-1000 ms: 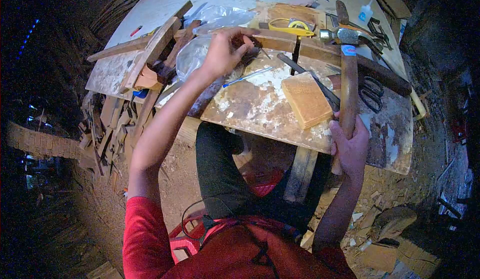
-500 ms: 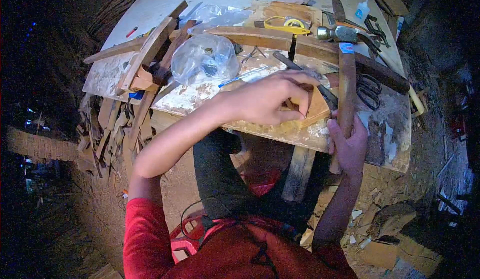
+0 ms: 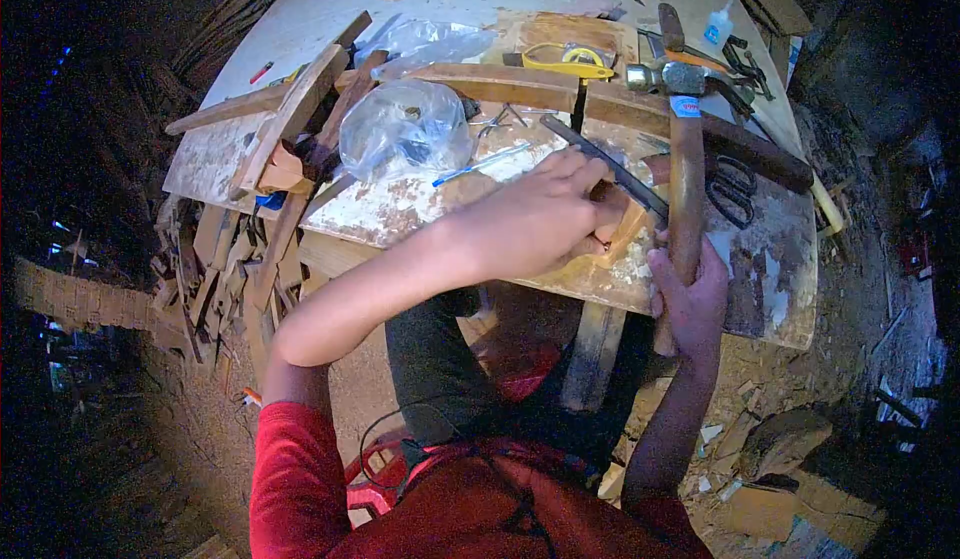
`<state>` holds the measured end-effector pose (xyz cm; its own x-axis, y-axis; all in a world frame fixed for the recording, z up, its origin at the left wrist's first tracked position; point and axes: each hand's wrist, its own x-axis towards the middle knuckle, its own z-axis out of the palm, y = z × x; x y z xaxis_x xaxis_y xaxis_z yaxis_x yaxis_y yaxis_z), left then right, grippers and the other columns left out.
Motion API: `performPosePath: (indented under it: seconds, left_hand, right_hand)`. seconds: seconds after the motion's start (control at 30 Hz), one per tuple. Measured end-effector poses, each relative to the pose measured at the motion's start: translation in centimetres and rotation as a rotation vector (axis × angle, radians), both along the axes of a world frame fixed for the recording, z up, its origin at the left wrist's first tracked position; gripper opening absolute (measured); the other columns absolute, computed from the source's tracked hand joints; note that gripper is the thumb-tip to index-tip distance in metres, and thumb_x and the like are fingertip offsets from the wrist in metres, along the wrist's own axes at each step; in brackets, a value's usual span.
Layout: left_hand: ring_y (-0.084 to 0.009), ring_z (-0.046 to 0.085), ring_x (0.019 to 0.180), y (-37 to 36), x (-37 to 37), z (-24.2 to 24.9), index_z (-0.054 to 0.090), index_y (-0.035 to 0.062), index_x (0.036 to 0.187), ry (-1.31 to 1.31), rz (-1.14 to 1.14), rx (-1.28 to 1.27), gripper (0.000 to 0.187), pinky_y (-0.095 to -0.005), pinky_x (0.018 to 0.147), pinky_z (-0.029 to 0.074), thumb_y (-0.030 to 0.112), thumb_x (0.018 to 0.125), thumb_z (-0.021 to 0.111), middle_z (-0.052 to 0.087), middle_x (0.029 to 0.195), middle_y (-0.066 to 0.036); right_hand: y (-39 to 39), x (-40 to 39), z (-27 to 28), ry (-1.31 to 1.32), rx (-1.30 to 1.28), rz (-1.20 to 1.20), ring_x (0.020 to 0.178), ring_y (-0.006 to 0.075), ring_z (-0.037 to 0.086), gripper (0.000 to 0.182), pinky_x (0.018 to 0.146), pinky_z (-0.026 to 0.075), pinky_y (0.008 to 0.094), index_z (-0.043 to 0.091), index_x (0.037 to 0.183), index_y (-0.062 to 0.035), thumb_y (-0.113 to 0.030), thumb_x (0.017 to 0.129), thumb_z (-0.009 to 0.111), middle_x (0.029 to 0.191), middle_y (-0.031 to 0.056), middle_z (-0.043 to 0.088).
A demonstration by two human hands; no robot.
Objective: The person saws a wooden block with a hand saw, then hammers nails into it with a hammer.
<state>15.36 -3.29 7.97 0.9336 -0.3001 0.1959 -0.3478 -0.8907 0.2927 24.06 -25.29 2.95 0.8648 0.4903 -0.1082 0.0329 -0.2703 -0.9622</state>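
My right hand [image 3: 692,297] is wrapped round the lower handle of a hammer [image 3: 686,174], whose metal head points away from me over the bench. My left hand [image 3: 560,209] is closed, thumb and fingertips pinched low over a small wooden block [image 3: 629,229] at the bench's near edge. A tiny dark spot shows at those fingertips, too small to name. Just beyond the fingers, a dark flat metal bar [image 3: 612,171] lies slantwise, close to the block. The left hand hides part of the block.
A clear plastic bag [image 3: 408,131] and a blue pen [image 3: 482,165] lie left on the worn bench [image 3: 375,204]. Behind are a long wooden strip [image 3: 500,86] and a yellow tape measure [image 3: 568,60]. Black scissors [image 3: 731,191] lie right of the hammer. Scrap wood [image 3: 225,249] is heaped at left.
My left hand has shifted slightly left and tipped lower over the block, uncovering more of the dark bar. The right hand keeps its hold on the hammer.
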Motion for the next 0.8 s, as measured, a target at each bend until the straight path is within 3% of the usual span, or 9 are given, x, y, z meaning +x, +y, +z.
performPosePath:
  seconds: [0.03, 0.23, 0.33, 0.43, 0.53, 0.63, 0.73, 0.8]
  left_hand:
    - [-0.0410, 0.047, 0.119, -0.2, -0.1, -0.1, 0.062, 0.0086, 0.107, -0.020, 0.026, 0.028, 0.024, -0.0475, 0.104, 0.037, 0.012, 0.083, 0.065, 0.050, 0.122, -0.021]
    - [-0.0413, 0.047, 0.119, -1.1, -1.9, 0.1, 0.055, 0.0064, 0.131, -0.041, 0.208, 0.209, 0.047, -0.0479, 0.104, 0.039, 0.009, 0.084, 0.060, 0.050, 0.121, -0.023]
    - [-0.0403, 0.048, 0.118, -0.6, -2.9, -0.9, 0.055, 0.0076, 0.133, -0.035, 0.274, 0.195, 0.050, -0.0482, 0.102, 0.040, 0.008, 0.083, 0.060, 0.050, 0.120, -0.022]
    - [-0.0393, 0.050, 0.110, -0.4, -4.3, -0.4, 0.059, 0.0030, 0.126, -0.064, 0.314, 0.161, 0.045, -0.0458, 0.100, 0.040, 0.005, 0.082, 0.053, 0.052, 0.107, -0.021]
    - [-0.0374, 0.050, 0.112, 0.1, -5.3, -0.4, 0.062, 0.0012, 0.119, -0.063, 0.355, 0.128, 0.037, -0.0444, 0.099, 0.041, 0.006, 0.083, 0.058, 0.052, 0.111, -0.021]
    - [-0.0368, 0.054, 0.113, 1.4, -5.6, -0.3, 0.067, 0.0051, 0.105, -0.104, 0.273, -0.092, 0.026, -0.0441, 0.094, 0.045, 0.008, 0.080, 0.071, 0.057, 0.115, -0.021]
    - [-0.0262, 0.063, 0.097, 2.8, -6.4, -0.3, 0.067, -0.0013, 0.094, -0.352, 0.279, -0.334, 0.018, -0.0364, 0.086, 0.049, 0.007, 0.080, 0.074, 0.065, 0.100, -0.014]
    - [-0.0198, 0.065, 0.089, 2.9, -7.9, -1.0, 0.064, -0.0008, 0.088, -0.288, 0.529, -0.641, 0.012, -0.0323, 0.081, 0.050, 0.004, 0.082, 0.073, 0.067, 0.092, -0.010]
  right_hand:
    - [0.1, -0.1, 0.0, -0.018, 0.005, -0.010, 0.045, 0.0069, 0.048, 0.027, 0.041, 0.039, 0.0235, 0.057, 0.110, -0.0016, -0.015, 0.089, 0.068, 0.071, 0.0006, 0.056]
    - [0.0, -0.1, 0.2, 0.019, 0.047, 0.030, 0.045, 0.0072, 0.049, 0.029, 0.040, 0.040, 0.0239, 0.057, 0.110, -0.0014, -0.018, 0.090, 0.068, 0.074, 0.0014, 0.057]
    - [0.1, -0.2, 0.1, 0.025, 0.042, 0.007, 0.045, 0.0073, 0.049, 0.029, 0.040, 0.040, 0.0240, 0.056, 0.111, -0.0015, -0.018, 0.090, 0.068, 0.074, 0.0012, 0.057]
    - [0.2, -0.3, 0.2, 0.049, 0.070, 0.005, 0.045, 0.0073, 0.049, 0.030, 0.040, 0.040, 0.0240, 0.056, 0.111, -0.0019, -0.018, 0.090, 0.068, 0.074, 0.0010, 0.057]
    - [-0.2, 0.4, -1.2, -0.090, 0.004, 0.008, 0.051, 0.0082, 0.052, 0.033, 0.043, 0.044, 0.0252, 0.057, 0.112, -0.0035, -0.021, 0.088, 0.071, 0.076, 0.0013, 0.059]
    - [-0.2, 0.1, -1.4, -0.025, 0.127, 0.021, 0.043, 0.0074, 0.045, 0.031, 0.038, 0.037, 0.0239, 0.056, 0.113, -0.0029, -0.027, 0.095, 0.063, 0.068, 0.0004, 0.053]
    - [-0.5, 0.5, -1.9, 0.106, 0.262, 0.036, 0.042, 0.0080, 0.043, 0.039, 0.037, 0.036, 0.0234, 0.054, 0.116, -0.0029, -0.036, 0.097, 0.059, 0.064, -0.0001, 0.049]
    - [-0.7, 0.5, -1.7, 0.080, 0.307, 0.041, 0.041, 0.0083, 0.043, 0.043, 0.036, 0.035, 0.0233, 0.054, 0.118, -0.0025, -0.040, 0.097, 0.057, 0.063, -0.0003, 0.048]
